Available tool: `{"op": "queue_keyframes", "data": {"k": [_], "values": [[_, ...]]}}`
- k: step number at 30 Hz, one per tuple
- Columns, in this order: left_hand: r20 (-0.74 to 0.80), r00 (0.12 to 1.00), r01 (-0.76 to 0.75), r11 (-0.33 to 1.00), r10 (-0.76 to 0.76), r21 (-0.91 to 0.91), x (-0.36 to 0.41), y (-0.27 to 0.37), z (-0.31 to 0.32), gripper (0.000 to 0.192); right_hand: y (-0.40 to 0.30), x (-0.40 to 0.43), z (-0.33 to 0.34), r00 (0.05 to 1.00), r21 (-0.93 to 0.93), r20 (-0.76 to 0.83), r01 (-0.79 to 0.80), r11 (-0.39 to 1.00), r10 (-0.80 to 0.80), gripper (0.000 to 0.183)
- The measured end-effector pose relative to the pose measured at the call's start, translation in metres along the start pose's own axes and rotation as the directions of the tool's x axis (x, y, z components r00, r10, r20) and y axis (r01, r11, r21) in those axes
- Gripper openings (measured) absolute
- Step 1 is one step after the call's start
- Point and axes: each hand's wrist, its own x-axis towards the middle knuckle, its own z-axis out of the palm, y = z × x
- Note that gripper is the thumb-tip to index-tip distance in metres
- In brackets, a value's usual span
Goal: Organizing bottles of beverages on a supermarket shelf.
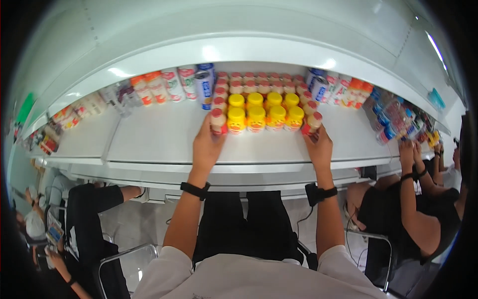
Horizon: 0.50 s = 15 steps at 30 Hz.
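Note:
My left hand [207, 144] grips a small red-capped drink bottle [218, 121] at the front left corner of a block of bottles on a white shelf [157, 145]. Around a matching red-capped bottle [313, 122] at the front right corner, my right hand [318, 144] has its fingers closed. Two rows of yellow-capped bottles [256, 120] stand between my hands. Behind them and along both sides run rows of small red-capped bottles [262, 88]. Blue and white cans stand at the left [204, 89] and right [319, 89] of the block.
White and orange bottles [153, 88] stand further left, others [358, 93] to the right. Clear plastic bottles [392, 119] lean at the far right, beside a seated co-worker's hands [410, 151]. An upper shelf edge [257, 48] overhangs. Other people sit at left; a metal-framed chair [127, 254] is near.

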Motion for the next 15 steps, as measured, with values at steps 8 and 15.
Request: {"op": "queue_keyframes", "data": {"k": [8, 15], "values": [[-0.104, 0.994, -0.020, 0.996, 0.029, 0.088, -0.003, -0.017, -0.015, 0.070, 0.004, -0.016, 0.015, 0.999, -0.277, -0.031, 0.018, 0.961, -0.027, 0.051], [-0.004, 0.985, 0.167, 0.952, -0.172, 0.258, 0.004, 0.017, -0.018, 0.070, -0.002, 0.015, 0.015, 0.987, -0.461, 0.047, -0.116, 0.880, 0.155, 0.070]]}}
